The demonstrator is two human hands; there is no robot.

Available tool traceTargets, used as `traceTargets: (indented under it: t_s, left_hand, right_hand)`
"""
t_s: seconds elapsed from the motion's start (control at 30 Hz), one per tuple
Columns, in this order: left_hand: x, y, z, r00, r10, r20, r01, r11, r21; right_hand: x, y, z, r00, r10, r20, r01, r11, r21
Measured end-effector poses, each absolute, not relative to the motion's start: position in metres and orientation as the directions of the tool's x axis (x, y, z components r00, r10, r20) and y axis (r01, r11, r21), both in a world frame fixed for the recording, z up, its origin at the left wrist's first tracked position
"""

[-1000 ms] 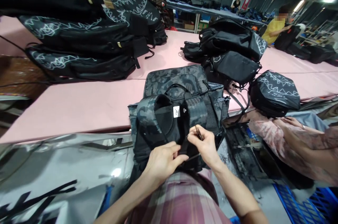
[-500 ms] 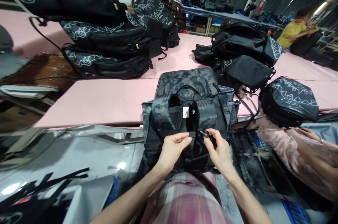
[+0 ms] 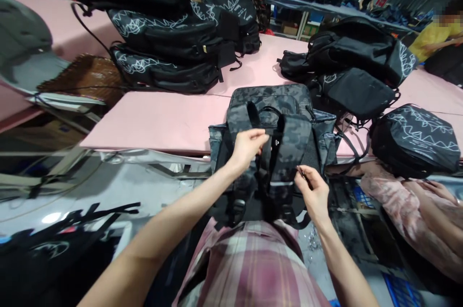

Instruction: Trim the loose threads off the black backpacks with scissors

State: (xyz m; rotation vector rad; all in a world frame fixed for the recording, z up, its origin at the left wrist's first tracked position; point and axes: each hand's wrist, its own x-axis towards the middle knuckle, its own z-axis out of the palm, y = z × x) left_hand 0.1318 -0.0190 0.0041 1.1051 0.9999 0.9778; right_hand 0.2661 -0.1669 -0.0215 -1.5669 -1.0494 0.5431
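Observation:
A grey-and-black camouflage backpack [image 3: 269,97] lies before me at the table's edge, its shoulder straps facing up. My left hand [image 3: 248,150] is closed in a pinch over its middle, raising a narrow black webbing strap [image 3: 265,160]. To the right, my right hand [image 3: 314,188] is closed around small dark thread snips [image 3: 305,177], mostly hidden by the fingers. The snips are beside the right shoulder strap [image 3: 294,145]. My left fingers partly cover the left shoulder strap and the label area.
Black backpacks with white scribble prints are stacked on the pink table [image 3: 144,123] at the left [image 3: 166,70] and right [image 3: 361,90]. Another black bag [image 3: 419,138] is close by, near a co-worker's patterned sleeve [image 3: 383,186]. A woven brown mat [image 3: 85,75] lies far left.
My left hand has moved up and away from me, lifting the strap. My right hand has drawn slightly right with the snips. The shoulder straps have shifted, and the white label is now covered.

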Motion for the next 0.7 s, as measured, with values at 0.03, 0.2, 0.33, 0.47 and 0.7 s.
traceTargets:
  t_s: [0.03, 0.2, 0.33, 0.47, 0.7]
  left_hand:
    - [0.139, -0.002, 0.006, 0.238, 0.956, -0.174, -0.152, 0.213, 0.965]
    - [0.176, 0.045, 0.002, 0.268, 0.915, -0.301, -0.165, 0.352, 0.921]
    - [0.180, 0.048, -0.011, 0.284, 0.892, -0.350, -0.150, 0.402, 0.903]
    - [0.169, 0.039, -0.012, 0.327, 0.889, -0.321, -0.158, 0.386, 0.909]
    - [0.151, 0.023, -0.004, 0.390, 0.895, -0.216, -0.119, 0.282, 0.952]
  right_hand:
    - [0.263, -0.169, -0.025, 0.502, 0.849, 0.165, 0.326, -0.008, -0.945]
    - [0.234, -0.177, -0.055, 0.357, 0.934, -0.024, 0.373, -0.166, -0.913]
    - [0.207, -0.170, -0.071, 0.251, 0.959, -0.133, 0.429, -0.233, -0.873]
    - [0.187, -0.160, -0.062, 0.230, 0.954, -0.190, 0.362, -0.265, -0.894]
    - [0.178, -0.146, -0.056, 0.299, 0.886, -0.354, -0.091, -0.343, -0.935]
